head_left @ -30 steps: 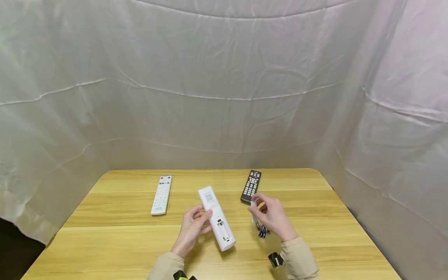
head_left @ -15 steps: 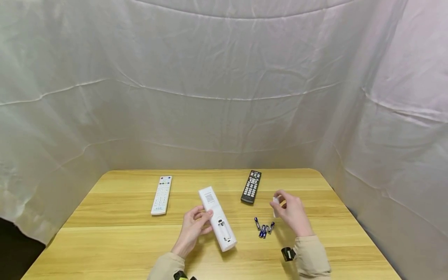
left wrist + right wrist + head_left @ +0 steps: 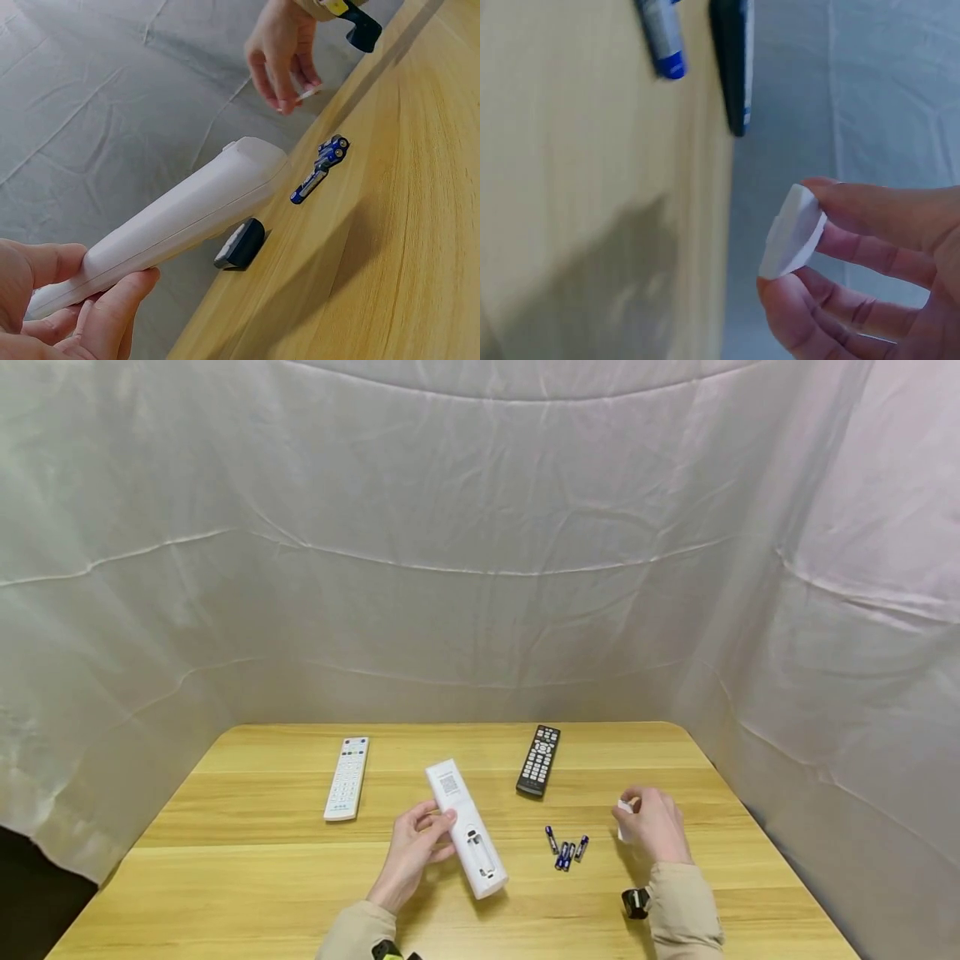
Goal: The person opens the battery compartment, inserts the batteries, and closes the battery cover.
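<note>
Right now my left grip (image 3: 412, 843) is closed on a white remote (image 3: 463, 814), thumb on one side and fingers on the other. I hold it above the table (image 3: 255, 877), back side towards me and slanted, with the far end leaning left. A square printed code (image 3: 447, 783) shows near that far end; close to the nearer end the battery slot (image 3: 482, 853) lies uncovered, its metal contacts in sight.

Out to the right, my right grip (image 3: 654, 825) pinches a small white cover (image 3: 789, 236) between thumb and fingertips, the gap between them only as wide as the cover. From the right wrist I see it standing on edge, clear of the wood.

Between my two grips, nearer the right one, four small blue batteries (image 3: 566, 857) lie on the table: two side by side and touching, one just to their left, one just to their right. Beyond them a black remote (image 3: 538, 762) lies with its white buttons up. Over on the left rests a second white remote (image 3: 347, 779), also keys up, well apart from my left grip. Pale grey cloth (image 3: 480, 618) hangs behind the table and along both sides.
</note>
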`<state>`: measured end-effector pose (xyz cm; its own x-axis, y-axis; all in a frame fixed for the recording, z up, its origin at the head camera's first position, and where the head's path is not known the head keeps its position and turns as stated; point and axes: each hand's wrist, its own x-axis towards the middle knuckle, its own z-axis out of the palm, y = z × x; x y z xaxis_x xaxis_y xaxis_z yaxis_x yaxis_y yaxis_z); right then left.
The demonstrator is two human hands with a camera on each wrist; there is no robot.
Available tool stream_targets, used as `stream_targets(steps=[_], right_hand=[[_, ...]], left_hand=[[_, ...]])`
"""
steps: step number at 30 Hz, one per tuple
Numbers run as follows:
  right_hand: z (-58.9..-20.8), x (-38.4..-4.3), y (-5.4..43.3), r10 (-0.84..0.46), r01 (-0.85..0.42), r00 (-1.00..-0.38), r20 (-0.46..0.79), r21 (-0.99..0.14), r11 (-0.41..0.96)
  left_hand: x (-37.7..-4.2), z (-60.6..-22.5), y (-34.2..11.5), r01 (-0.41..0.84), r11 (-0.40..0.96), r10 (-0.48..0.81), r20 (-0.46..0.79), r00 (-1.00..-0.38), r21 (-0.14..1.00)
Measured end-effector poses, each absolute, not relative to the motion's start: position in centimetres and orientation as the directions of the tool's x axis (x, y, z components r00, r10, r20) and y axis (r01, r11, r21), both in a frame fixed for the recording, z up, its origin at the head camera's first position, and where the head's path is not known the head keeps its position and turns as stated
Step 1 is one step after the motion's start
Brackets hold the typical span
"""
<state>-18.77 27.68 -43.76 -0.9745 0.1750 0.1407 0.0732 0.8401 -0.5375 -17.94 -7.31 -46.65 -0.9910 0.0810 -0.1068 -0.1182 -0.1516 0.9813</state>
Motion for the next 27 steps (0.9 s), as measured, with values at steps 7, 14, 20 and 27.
stream_targets(steps=[7,14,20,27], right_hand=[[-44.7,-19.0,28.2,0.192,0.132,-0.979,0.062,-0.527,0.839],[-45.5,-19.3,28.8,0.225,0.183,-0.974,0.036,-0.461,0.868],[-46.2,-19.6,29.0,0.223,0.19,-0.975,0.022,-0.445,0.875],[-46.5,-19.6,28.6,0.218,0.197,-0.976,-0.008,-0.458,0.867]], left_hand=[[-17.8,-46.5,-7.4,-0.12,-0.153,0.091,-0.107,-0.99,0.981],[-17.9,-46.6,-7.4,-0.113,-0.15,0.095,-0.1,-0.99,0.982],[-18.0,-46.7,-7.4,-0.115,-0.15,0.088,-0.103,-0.991,0.982],[-18.0,-46.8,-7.4,-0.118,-0.147,0.086,-0.107,-0.991,0.982]])
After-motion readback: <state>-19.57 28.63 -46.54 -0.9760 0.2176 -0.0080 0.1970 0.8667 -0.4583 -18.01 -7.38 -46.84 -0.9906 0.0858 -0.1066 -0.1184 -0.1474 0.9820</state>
